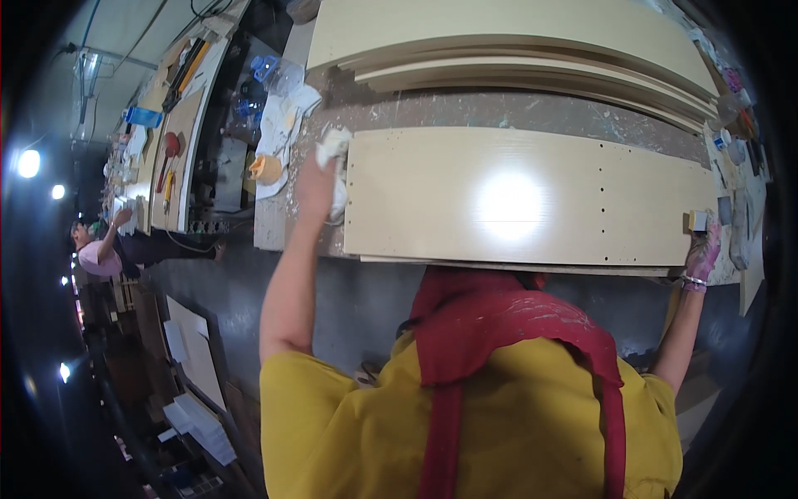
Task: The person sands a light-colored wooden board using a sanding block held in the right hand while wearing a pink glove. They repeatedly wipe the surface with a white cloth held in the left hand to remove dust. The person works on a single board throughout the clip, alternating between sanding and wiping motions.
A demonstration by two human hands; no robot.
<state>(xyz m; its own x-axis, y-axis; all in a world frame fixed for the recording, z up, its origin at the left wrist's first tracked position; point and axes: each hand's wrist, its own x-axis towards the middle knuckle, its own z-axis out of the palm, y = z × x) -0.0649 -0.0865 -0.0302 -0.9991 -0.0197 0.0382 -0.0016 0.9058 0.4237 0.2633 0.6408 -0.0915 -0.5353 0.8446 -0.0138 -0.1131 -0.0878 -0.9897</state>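
A pale cream wooden panel (416, 195) with small dark holes near both ends lies flat on the paint-stained workbench (532, 110) in front of me. At the panel's left end, my left hand (316, 187) is closed on a crumpled white cloth (334, 145), which hangs down along that edge. My right hand (705, 248), in a pinkish-purple glove, is at the panel's right end. Its fingers are closed on a small white and yellowish block (697, 220), held over the panel's corner; what the block is made of I cannot tell.
Behind the panel lies a stack of similar boards (515, 33). To the left are a white rag (287, 116), an orange-yellow roll-like item (266, 169) and a clear plastic bottle (283, 76). Another person (101, 256) stands at a side bench (174, 175) holding tools.
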